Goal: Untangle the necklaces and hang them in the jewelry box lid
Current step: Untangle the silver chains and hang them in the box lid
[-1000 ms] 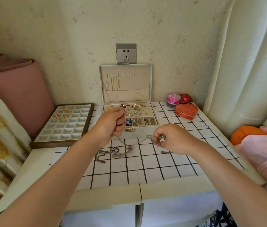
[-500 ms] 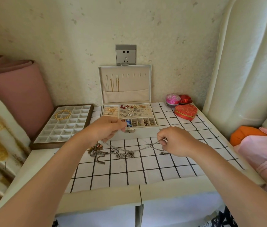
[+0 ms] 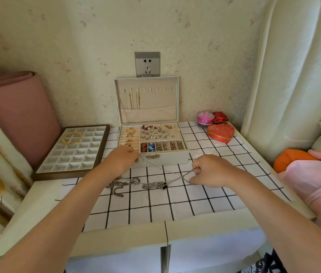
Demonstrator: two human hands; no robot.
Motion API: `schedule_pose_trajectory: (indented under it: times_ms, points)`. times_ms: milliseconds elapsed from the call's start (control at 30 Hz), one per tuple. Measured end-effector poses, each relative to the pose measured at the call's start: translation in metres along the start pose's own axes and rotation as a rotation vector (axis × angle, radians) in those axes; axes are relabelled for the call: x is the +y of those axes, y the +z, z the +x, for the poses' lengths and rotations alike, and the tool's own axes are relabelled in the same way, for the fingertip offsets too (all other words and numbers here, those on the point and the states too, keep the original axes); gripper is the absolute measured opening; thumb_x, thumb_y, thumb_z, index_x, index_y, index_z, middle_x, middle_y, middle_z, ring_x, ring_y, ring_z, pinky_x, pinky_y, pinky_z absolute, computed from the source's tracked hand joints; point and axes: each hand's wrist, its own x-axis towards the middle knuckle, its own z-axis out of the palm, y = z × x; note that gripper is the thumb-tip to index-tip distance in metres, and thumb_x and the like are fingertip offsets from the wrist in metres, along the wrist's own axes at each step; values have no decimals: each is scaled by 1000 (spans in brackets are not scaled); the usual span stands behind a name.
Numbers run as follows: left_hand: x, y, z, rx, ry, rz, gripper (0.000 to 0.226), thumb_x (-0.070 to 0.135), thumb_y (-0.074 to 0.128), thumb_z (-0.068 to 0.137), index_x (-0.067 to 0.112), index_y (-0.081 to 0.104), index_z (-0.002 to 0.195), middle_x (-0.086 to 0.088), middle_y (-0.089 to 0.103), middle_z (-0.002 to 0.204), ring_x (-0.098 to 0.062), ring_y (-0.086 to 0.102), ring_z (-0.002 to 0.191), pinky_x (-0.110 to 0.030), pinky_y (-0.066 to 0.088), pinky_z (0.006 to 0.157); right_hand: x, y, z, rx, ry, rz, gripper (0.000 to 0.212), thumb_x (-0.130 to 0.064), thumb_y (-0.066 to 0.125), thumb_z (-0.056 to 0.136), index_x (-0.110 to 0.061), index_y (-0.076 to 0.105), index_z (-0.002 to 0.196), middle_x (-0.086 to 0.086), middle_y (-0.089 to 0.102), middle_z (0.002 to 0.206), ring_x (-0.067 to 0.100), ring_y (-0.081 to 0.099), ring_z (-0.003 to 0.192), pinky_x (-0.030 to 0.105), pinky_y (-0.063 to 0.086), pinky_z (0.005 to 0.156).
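- Between the 2 hands, a thin silver chain (image 3: 163, 170) is pulled into a line low over the bench (image 3: 43, 194). It hangs right in front of the open cream jewelry box (image 3: 171, 159).
- The left grip (image 3: 123, 161) is curled and pinches 1 end of the chain. The right grip (image 3: 211, 171) is curled tight and pinches the other end.
- Part of the chain seems to run down into the messy pile of silver necklaces (image 3: 134, 183) on the white cloth with black lines (image 3: 175, 203). A hard pull could make the knot tighter or snap a tiny link.
- The pile could get dragged along too. The small black square pendant (image 3: 164, 187) might catch on another chain.
- The chain is very thin and slippery. It could slide out of a pinch and drop back into the pile.
- I think hanging comes after this. The upright cream lid (image 3: 146, 78) already holds some gold chains (image 3: 130, 100) on its left hooks. A swinging chain could knock those, or fall into the little trays of earrings below.
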Motion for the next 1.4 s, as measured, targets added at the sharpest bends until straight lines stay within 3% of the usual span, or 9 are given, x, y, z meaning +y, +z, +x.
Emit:
schedule_pose_trajectory:
  times_ms: [267,367,500,600,667,900,1033,1233,1400]
  points:
    - [-14,21,-8,54,227,416,27,24,39,102,19,58,84,2,59,80,-10,51,65,-23,37,52,-11,0,2,75,-79,480,48,-18,74,84,-22,36,55,-7,35,53,18,43,45,32,37,54]
    - [-16,29,-6,43,235,491,15,19,45,100,23,58,94,1,61,96,-14,57,81,-28,52,71,-11,1,4,82,-103,517,47,-18,73,83,-26,39,52,-4,36,56,45,68,79,37,39,60]
    - [-11,44,-15,54,341,515,32,5,58,91,26,59,115,5,58,115,-16,55,103,-32,53,89,-15,2,5,81,-113,535,47,-15,73,85,-23,38,55,-9,36,52,27,65,61,35,39,61]
    - [1,51,-22,52,548,346,36,2,57,92,28,65,117,8,61,118,-10,53,110,-29,47,97,-18,3,5,67,-128,556,46,-10,71,87,-21,37,59,-2,45,58,6,71,69,38,42,66]
    - [10,54,-27,-100,579,98,38,0,53,95,26,67,118,10,65,117,-4,56,109,-22,44,100,-20,2,6,59,-143,587,45,-14,72,85,-24,38,58,6,48,64,21,75,84,43,44,69]
    - [17,46,-28,-233,466,-149,18,10,65,93,23,77,96,19,69,80,7,61,75,-9,47,76,-19,0,8,113,-189,572,41,-12,72,85,-22,41,60,-9,32,57,26,55,64,46,55,83]
    - [19,36,-27,-155,439,-73,20,16,56,99,28,71,94,7,67,90,-12,61,79,-22,51,69,-22,-4,7,115,-221,563,43,-11,74,86,-18,40,61,-13,29,53,9,34,54,24,45,63]
    - [22,16,-28,-122,373,96,32,13,34,107,11,66,107,-6,62,90,-22,55,71,-13,32,40,-17,-3,5,173,-317,479,34,-26,77,81,-24,53,56,1,56,79,26,56,76,41,47,77]
    - [17,6,-23,-236,303,75,37,43,48,100,25,71,77,10,48,67,-11,41,56,-23,34,55,-29,-8,1,230,-319,606,33,-39,57,87,-28,75,62,-4,64,88,29,61,87,47,48,85]
